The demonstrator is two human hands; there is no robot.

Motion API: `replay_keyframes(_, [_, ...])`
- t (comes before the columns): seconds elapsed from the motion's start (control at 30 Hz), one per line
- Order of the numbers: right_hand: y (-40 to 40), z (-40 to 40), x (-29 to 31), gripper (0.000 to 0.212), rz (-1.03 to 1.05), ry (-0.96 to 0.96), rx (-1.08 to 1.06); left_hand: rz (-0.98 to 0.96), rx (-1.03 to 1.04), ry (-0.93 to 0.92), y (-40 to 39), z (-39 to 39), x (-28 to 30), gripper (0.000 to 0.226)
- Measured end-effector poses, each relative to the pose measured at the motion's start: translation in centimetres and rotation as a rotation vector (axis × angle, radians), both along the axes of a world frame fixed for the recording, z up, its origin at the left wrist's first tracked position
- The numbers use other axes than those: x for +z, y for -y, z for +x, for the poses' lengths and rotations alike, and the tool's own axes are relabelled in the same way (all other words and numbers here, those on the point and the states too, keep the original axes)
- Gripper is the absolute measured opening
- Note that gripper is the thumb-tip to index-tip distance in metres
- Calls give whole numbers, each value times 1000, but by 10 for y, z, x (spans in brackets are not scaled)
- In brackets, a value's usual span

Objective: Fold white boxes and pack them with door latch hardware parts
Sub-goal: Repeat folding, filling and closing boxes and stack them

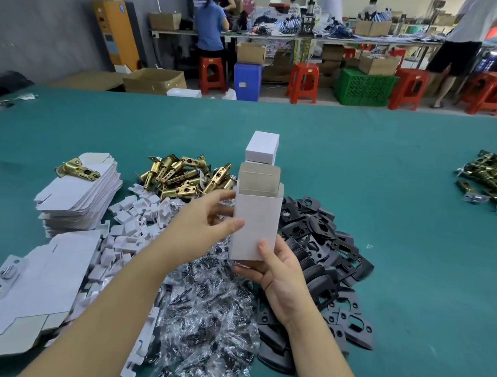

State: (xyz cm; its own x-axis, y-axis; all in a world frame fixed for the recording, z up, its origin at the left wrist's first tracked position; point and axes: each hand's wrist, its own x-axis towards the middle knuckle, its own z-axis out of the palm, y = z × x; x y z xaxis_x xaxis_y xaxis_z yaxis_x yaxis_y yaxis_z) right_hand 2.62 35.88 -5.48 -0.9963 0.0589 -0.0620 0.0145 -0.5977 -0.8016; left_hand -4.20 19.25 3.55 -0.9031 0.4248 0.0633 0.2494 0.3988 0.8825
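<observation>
At far left we see a stack of flat white box blanks point(79, 192) with one brass latch point(78, 168) on top. Next come white card inserts point(137, 220), a brass latch pile point(182, 177) and bagged screws point(208, 295). Our left hand point(203, 226) pinches the upright white box's point(255, 225) left side, top flap open; our right hand point(278, 269) cups its base, thumb pressed on its front. Black strike plates point(324, 248) lie rightward on the green table point(383, 194).
</observation>
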Motion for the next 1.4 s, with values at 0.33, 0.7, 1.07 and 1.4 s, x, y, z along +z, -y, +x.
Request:
replay_keyframes(0.33, [-1,1,0,35,330,-10,-72,126,9,115,5,-1,-13,29])
replay_keyframes(0.7, [1,-1,-6,32,411,-54,-142,58,-29,73,14,1,-26,34])
replay_keyframes(1.07, [-4,-4,-6,42,323,-17,-260,-964,123,-324,46,-18,-49,19])
replay_keyframes(1.4, [-3,-3,-7,42,362,-27,-242,-845,157,-269,44,-22,-60,12])
